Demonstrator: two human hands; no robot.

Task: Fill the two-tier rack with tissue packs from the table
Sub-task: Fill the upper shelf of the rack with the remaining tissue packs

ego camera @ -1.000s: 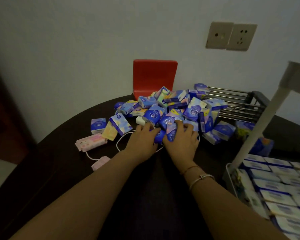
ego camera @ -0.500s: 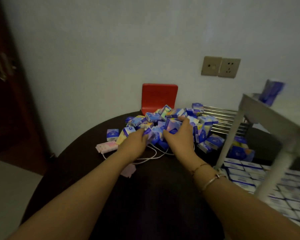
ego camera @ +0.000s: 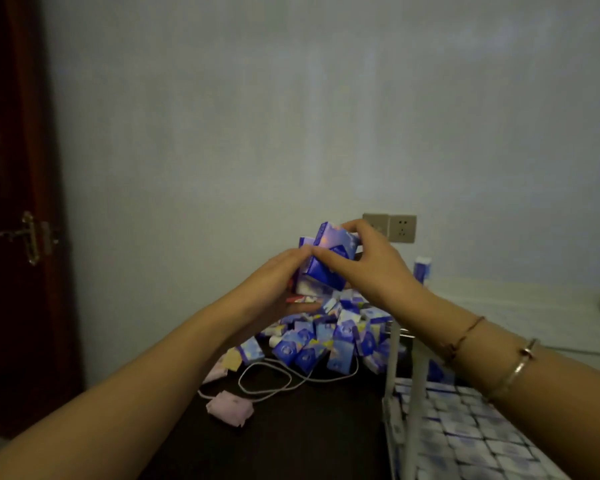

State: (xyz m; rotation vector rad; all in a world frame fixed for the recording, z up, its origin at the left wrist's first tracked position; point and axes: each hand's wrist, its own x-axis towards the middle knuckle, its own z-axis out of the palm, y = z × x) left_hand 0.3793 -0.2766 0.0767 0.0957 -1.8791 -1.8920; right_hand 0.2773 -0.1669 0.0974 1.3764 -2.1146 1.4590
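At the centre of the frame, the left hand (ego camera: pixel 274 282) and right hand (ego camera: pixel 371 265) are pressing together from both sides, clasping a stack of blue tissue packs (ego camera: pixel 321 261) held above the pile of tissue packs (ego camera: pixel 326 341) on the dark table (ego camera: pixel 291 438). The white rack (ego camera: pixel 413 393), its lower tier lined with packs, is sitting at lower right.

The room is dim, with a cool bluish cast. Soft, even light falls on the far wall (ego camera: pixel 326 116), palest at its middle and right; no hard shadows or glare. The door (ego camera: pixel 14 202) at left sinks into near black. Everything looks soft and grainy. Wide-angle distortion bends the edges, stretching the near forearms.
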